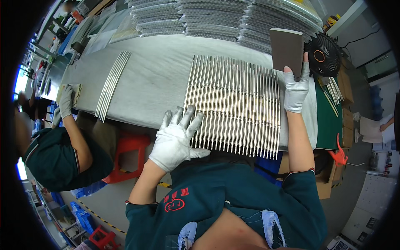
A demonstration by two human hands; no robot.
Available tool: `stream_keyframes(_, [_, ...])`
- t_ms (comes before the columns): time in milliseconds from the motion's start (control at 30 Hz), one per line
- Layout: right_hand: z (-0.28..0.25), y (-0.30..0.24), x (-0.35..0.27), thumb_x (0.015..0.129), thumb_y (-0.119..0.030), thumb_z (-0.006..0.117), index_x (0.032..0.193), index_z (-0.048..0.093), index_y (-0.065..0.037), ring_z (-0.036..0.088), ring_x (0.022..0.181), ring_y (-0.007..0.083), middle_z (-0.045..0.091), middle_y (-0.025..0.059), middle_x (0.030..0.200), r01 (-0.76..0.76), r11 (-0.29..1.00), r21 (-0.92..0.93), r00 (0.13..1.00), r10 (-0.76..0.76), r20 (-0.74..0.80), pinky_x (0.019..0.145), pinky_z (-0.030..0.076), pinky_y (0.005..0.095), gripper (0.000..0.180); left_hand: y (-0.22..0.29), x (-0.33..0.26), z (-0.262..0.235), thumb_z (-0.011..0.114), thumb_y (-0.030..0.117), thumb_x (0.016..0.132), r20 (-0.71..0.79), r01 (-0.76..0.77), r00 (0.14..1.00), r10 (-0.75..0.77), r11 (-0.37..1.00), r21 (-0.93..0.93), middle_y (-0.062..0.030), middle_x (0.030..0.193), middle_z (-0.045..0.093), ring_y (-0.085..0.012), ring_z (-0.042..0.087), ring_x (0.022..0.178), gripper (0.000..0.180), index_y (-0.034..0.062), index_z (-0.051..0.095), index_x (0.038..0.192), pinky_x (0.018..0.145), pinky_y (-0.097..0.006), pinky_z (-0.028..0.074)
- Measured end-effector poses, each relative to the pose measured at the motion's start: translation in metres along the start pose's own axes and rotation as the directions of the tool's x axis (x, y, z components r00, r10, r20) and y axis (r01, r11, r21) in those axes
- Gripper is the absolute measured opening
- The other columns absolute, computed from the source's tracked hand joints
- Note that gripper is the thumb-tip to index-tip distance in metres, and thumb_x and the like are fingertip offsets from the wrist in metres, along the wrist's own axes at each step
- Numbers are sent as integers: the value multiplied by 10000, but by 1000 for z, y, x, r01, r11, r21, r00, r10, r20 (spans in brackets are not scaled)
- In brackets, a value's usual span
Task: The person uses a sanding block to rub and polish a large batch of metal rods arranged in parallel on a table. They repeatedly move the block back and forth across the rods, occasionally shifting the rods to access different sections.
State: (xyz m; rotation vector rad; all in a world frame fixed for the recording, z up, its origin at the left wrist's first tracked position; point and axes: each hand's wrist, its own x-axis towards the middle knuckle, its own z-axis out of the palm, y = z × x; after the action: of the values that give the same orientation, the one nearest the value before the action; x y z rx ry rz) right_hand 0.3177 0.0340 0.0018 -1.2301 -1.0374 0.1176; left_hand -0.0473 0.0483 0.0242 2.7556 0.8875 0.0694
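Observation:
A wide row of slim silvery metal rods (237, 100) lies side by side on the pale cloth-covered table (146, 75), their near ends at the front edge. My left hand (174, 139), in a white glove with greyish fingertips, rests with fingers spread on the near left end of the row. At the row's far right corner my right hand (296, 93), also gloved but with bare thumb and fingertip showing, grips a flat dark brown block (287, 52) with a pale edge. The block stands tilted up; its far face is hidden.
Bubble-wrapped stacks (208, 21) line the table's back. A black fan (320, 55) stands right of the block, near more rods (333, 91). A smaller rod group (112, 85) lies left. A co-worker's gloved hand (66, 100) holds a cloth beyond it. A red stool (127, 156) stands below.

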Motion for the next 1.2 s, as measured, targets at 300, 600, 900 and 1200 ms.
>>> stream_keyframes(300, [1, 6, -1, 904, -75, 719, 1549, 331, -159, 536, 1241, 169, 511, 74, 1436, -6, 1000, -12, 1000, 6, 27, 1052, 432, 314, 757, -6, 1, 13, 659, 772, 607, -84, -5, 996, 6, 1000, 10, -168, 1498, 440, -487, 392, 1352, 1118, 198, 361, 1519, 1146, -635, 189])
stream_keyframes(600, [7, -3, -2, 918, -44, 689, 1573, 260, -153, 552, 1204, 163, 537, 83, 1389, -108, 992, 72, 989, 100, 105, 1029, 446, 304, 791, 20, 8, 17, 647, 716, 670, -69, -49, 996, 50, 999, 12, -131, 1460, 484, -393, 446, 1332, 1031, 142, 398, 1489, 1125, -569, 310])
stream_keyframes(900, [9, -6, -3, 883, -224, 748, 1489, 432, -118, 638, 1138, 186, 651, 116, 1281, -52, 980, -190, 954, 105, 281, 983, 481, 296, 692, 36, 14, 20, 726, 538, 725, -131, -138, 982, 138, 990, 4, -92, 1418, 526, -338, 506, 1280, 888, 153, 434, 1470, 1101, -510, 369])
stream_keyframes(1200, [13, -11, -5, 821, -226, 770, 1403, 533, -105, 668, 1093, 296, 664, 159, 1243, 203, 901, -383, 913, -34, 406, 955, 520, 351, 640, 40, 20, 28, 749, 352, 752, -171, -144, 972, 159, 985, 100, -76, 1392, 546, -295, 531, 1263, 761, 146, 482, 1434, 1077, -475, 402])
